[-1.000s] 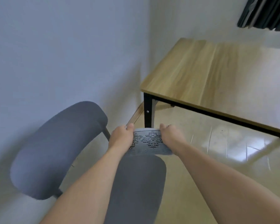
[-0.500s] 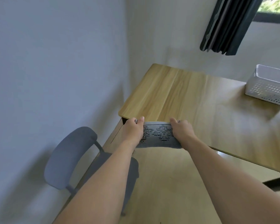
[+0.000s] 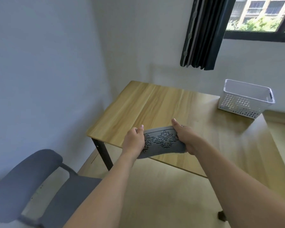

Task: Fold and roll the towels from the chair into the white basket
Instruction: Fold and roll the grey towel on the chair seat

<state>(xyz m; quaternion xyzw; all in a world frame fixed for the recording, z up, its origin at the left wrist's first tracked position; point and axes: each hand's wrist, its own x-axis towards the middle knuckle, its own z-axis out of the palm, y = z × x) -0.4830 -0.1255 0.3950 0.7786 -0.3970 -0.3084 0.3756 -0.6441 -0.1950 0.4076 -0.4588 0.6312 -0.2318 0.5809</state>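
Note:
A folded grey towel (image 3: 161,142) with a dark diamond pattern is held stretched between both hands above the near edge of the wooden table (image 3: 155,102). My left hand (image 3: 134,142) grips its left end and my right hand (image 3: 185,137) grips its right end. The white perforated basket (image 3: 243,99) stands at the table's far right and looks empty. The grey chair (image 3: 31,183) is at the lower left; no towels show on its visible seat.
A pale wall runs along the left and behind the table. A dark curtain (image 3: 202,32) hangs beside a window at the upper right. The table's black leg (image 3: 104,155) stands between chair and table on the wood floor.
Both hands carried the towel up from over the chair seat to above the table's near edge. The view swung right and upward, bringing the basket and window into sight.

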